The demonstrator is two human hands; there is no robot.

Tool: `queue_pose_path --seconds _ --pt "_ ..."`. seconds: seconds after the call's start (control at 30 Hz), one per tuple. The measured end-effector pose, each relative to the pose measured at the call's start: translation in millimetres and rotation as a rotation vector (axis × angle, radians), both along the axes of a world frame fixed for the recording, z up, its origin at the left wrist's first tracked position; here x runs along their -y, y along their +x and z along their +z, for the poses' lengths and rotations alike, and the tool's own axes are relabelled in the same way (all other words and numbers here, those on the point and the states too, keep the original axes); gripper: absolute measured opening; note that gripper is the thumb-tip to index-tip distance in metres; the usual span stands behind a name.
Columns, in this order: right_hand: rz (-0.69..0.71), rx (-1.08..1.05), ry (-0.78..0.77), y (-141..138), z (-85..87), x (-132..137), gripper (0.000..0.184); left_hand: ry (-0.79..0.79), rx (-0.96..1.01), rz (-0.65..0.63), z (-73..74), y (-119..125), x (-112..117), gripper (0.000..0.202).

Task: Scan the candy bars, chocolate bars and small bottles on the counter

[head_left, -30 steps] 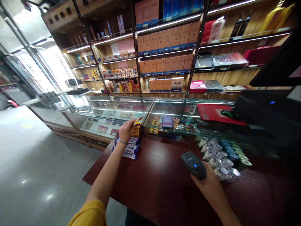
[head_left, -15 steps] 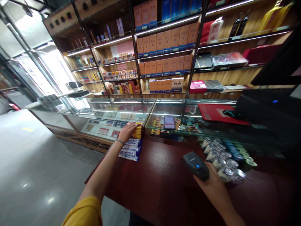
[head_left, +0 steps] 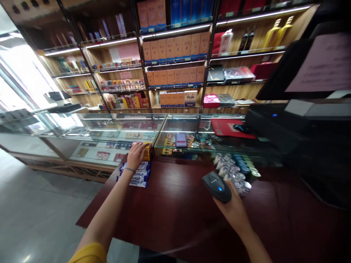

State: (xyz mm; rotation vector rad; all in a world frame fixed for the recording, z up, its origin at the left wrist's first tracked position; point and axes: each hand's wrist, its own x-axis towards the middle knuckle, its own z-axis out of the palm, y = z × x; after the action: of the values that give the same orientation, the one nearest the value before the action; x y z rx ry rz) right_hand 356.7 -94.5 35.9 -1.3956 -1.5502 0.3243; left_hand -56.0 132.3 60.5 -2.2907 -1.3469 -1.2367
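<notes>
My right hand (head_left: 233,204) is wrapped round a black barcode scanner (head_left: 218,187) with a lit blue light, held above the dark red-brown counter. My left hand (head_left: 136,155) reaches forward over a stack of yellow packets (head_left: 147,151), its fingers stretched out on or against the stack's left side. The fingertips partly cover the stack. Just below that hand and wrist lie several blue-and-white packets (head_left: 141,177) in a row. Behind the right hand stand several drink cans (head_left: 233,170), silver, blue and green, grouped together.
Glass display cases (head_left: 131,126) run along the far side of the wooden counter (head_left: 175,204). On the glass lie a phone-like screen (head_left: 181,140) and a red mat (head_left: 230,128) with a mouse (head_left: 241,128). A dark monitor (head_left: 309,65) rises at right. Stocked shelves (head_left: 175,62) stand behind.
The view has turned right, so everything sits further left in the picture. My left hand stays at the yellow packets, its fingers slightly more bent. The scanner stays in my right hand.
</notes>
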Motion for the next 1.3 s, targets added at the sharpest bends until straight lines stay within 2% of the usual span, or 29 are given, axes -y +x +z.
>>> queue_pose_path --seconds 0.1,0.2,0.47,0.57,0.67,0.77,0.87,1.07,1.2,1.3 --pt "-0.066 -0.038 -0.04 10.9 1.1 11.4 0.036 0.047 0.132 -0.045 -7.1 41.8 14.6 0.031" --pt "-0.11 -0.042 -0.042 25.0 2.9 24.7 0.034 0.026 0.27 -0.123 -18.0 101.5 32.9 0.034" --pt "-0.239 0.014 -0.025 78.0 5.7 63.2 0.032 -0.342 0.541 -0.487 -52.9 271.3 91.0 0.049" --pt "-0.28 0.044 -0.018 96.7 5.9 77.5 0.03 -0.438 0.542 -0.583 -64.8 318.6 118.7 0.054" --pt "-0.305 0.063 -0.024 113.5 3.9 90.2 0.029 -0.476 0.511 -0.637 -76.7 351.3 144.1 0.059" --pt "-0.326 0.082 -0.022 127.5 0.0 99.9 0.033 -0.482 0.447 -0.631 -87.0 370.0 160.3 0.063" --pt "-0.34 0.092 -0.017 135.9 -2.8 105.3 0.037 -0.483 0.394 -0.605 -94.1 379.0 166.3 0.064" --pt "-0.351 0.113 -0.02 136.4 -0.9 105.3 0.033 -0.44 0.403 -0.59 -99.3 383.2 166.3 0.044" --pt "-0.345 0.104 -0.011 130.6 3.9 100.5 0.033 -0.507 0.564 -0.582 -93.9 370.8 162.2 0.042" --pt "-0.325 0.097 -0.004 121.3 8.8 92.9 0.034 -0.706 0.809 -0.619 -83.6 342.2 151.3 0.05"
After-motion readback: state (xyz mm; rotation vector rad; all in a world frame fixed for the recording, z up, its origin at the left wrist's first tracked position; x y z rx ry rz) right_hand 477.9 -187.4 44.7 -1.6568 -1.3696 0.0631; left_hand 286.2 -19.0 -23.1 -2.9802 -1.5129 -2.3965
